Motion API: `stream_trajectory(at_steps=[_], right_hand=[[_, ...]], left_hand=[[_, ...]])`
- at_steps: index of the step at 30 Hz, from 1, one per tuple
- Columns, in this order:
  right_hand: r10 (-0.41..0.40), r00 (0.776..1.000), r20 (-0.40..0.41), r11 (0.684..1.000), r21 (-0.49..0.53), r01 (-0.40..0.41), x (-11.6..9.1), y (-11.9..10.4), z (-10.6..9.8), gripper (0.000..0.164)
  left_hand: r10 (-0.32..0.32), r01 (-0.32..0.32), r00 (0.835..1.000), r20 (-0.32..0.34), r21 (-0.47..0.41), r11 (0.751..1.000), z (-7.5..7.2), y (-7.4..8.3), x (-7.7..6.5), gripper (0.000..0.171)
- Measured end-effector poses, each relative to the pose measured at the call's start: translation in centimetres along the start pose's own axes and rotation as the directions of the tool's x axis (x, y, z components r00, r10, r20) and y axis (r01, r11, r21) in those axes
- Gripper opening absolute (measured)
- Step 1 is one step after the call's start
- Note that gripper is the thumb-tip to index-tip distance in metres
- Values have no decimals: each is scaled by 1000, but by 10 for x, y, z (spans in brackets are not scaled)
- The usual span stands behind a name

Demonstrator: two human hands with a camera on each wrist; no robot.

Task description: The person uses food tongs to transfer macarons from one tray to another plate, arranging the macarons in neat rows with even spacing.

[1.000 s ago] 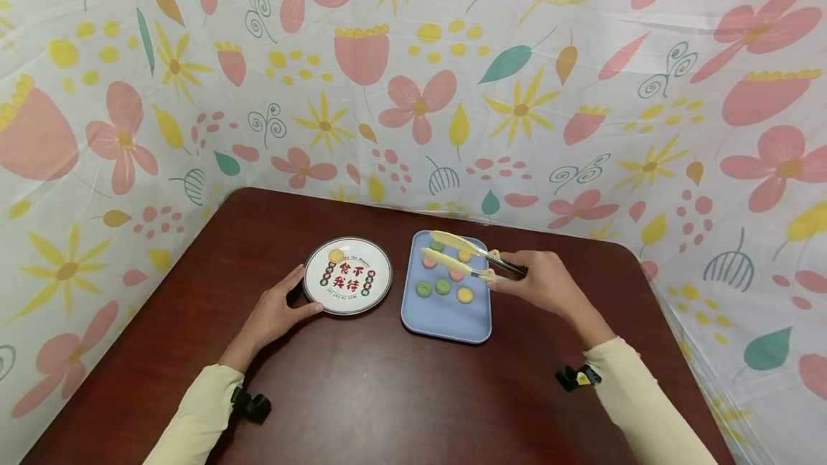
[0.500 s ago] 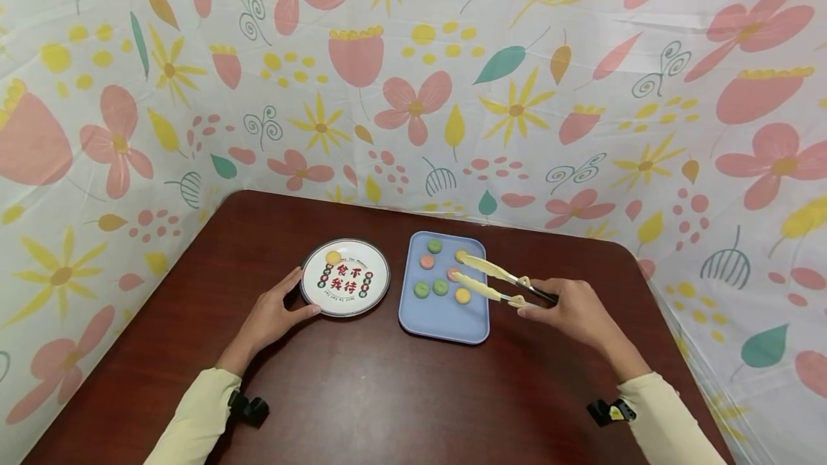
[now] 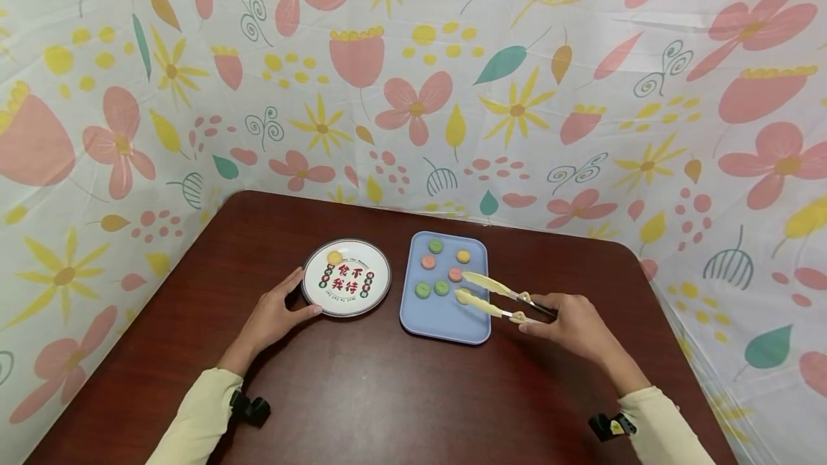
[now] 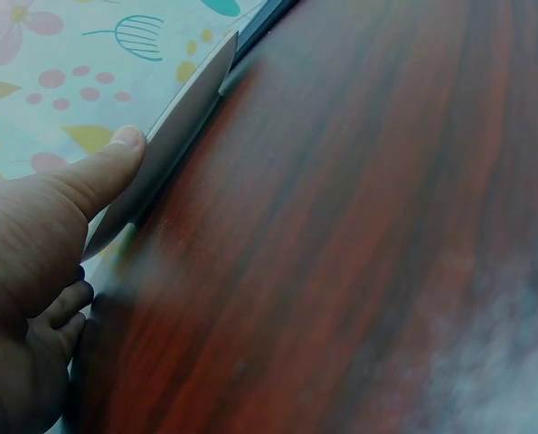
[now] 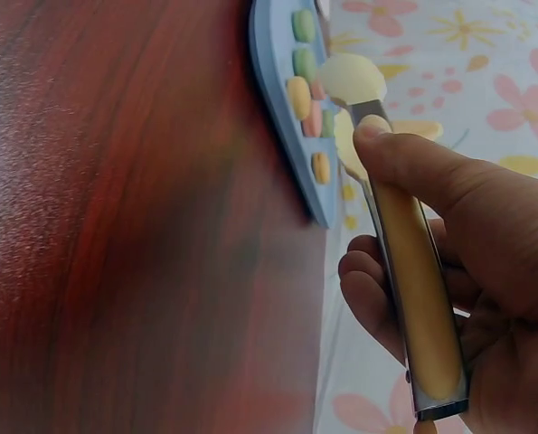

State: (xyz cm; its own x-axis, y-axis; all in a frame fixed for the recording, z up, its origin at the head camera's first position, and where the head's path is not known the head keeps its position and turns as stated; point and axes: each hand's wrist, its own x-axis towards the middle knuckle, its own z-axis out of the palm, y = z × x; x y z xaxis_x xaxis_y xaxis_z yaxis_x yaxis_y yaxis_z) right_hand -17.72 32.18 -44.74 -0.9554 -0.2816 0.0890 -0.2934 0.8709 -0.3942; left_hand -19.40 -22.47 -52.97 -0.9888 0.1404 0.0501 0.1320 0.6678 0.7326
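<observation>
My left hand point(image 3: 274, 314) holds the left edge of a white plate point(image 3: 371, 300) with red and green lettering, thumb on the rim; in the left wrist view the thumb point(image 4: 115, 167) lies along the rim. One yellow macaron point(image 3: 334, 257) sits on the plate. In my right hand point(image 3: 575, 321) are tongs point(image 3: 489, 284) with pale yellow tips, spread apart over the right side of a blue tray point(image 3: 446, 325). The lower tip overlaps the front yellow macaron point(image 3: 461, 294); the upper tip is beside a pink macaron point(image 3: 455, 275).
Also on the tray are several green macarons point(image 3: 441, 288), another pink one point(image 3: 428, 262) and a yellow one point(image 3: 463, 256) at the back. The dark wooden table point(image 3: 362, 393) meets a flower-printed cloth point(image 3: 413, 149) along its back and sides.
My right hand has drawn the tongs right and nearer, from above the tray's back rows to the front yellow macaron. The left hand and plate have stayed put.
</observation>
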Motion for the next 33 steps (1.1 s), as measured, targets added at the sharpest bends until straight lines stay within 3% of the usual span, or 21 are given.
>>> stream_trajectory(at_steps=[13, 33], right_hand=[[-25, 1000, 11, 999, -35, 26, -3, 3, 3, 65], [-14, 999, 40, 999, -34, 16, -1, 1, 5, 56]], left_hand=[[4, -4, 1000, -17, 3, 1000, 1, 0, 0, 101], [2, -2, 1000, -14, 18, 1000, 1, -1, -1, 101]])
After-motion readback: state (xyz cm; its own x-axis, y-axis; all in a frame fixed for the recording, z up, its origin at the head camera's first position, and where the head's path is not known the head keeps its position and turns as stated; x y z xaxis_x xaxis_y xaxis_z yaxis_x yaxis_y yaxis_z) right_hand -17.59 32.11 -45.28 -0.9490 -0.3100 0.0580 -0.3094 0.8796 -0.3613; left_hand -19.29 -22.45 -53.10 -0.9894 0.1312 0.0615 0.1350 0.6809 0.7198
